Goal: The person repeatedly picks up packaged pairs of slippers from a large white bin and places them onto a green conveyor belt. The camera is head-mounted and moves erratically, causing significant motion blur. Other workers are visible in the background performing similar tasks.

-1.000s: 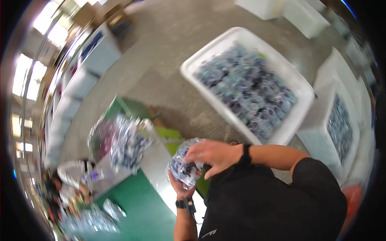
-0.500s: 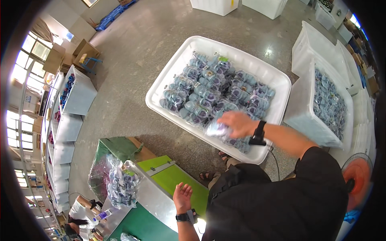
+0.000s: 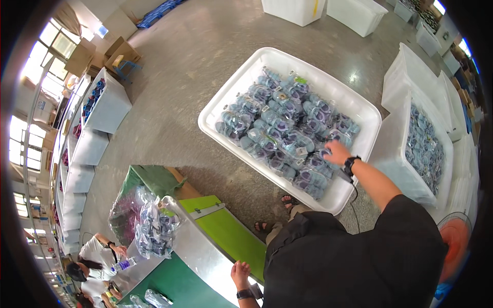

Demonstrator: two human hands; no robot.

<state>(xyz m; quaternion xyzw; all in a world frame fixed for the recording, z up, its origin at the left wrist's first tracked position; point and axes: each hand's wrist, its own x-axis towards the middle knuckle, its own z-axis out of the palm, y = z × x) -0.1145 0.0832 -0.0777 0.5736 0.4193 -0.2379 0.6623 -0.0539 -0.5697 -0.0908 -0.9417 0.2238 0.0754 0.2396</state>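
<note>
A large white tub (image 3: 226, 92) holds many pairs of light blue and purple shoes (image 3: 280, 120), each pair in a clear plastic bag. Over the tub's near right part reaches my right hand (image 3: 338, 153), its fingers spread and bent down at the bagged shoes below; no bag is lifted in it. My left hand (image 3: 240, 274) hangs beside the edge of the metal-rimmed table, holding nothing, with the fingers loosely curled. On the table's far end lies a clear bag (image 3: 155, 228) filled with several more of these shoes.
A lime-green panel (image 3: 226, 231) flanks the table with its green top (image 3: 174, 282). At right stand another white tub (image 3: 405, 159) of bagged shoes and an orange fan (image 3: 454, 241). More white bins (image 3: 105, 110) line the left, where a co-worker (image 3: 95, 256) sits by the table.
My right hand has moved right, away from the bagged pair it was on, which now lies among the others. My left hand has dropped lower and its fingers have curled in.
</note>
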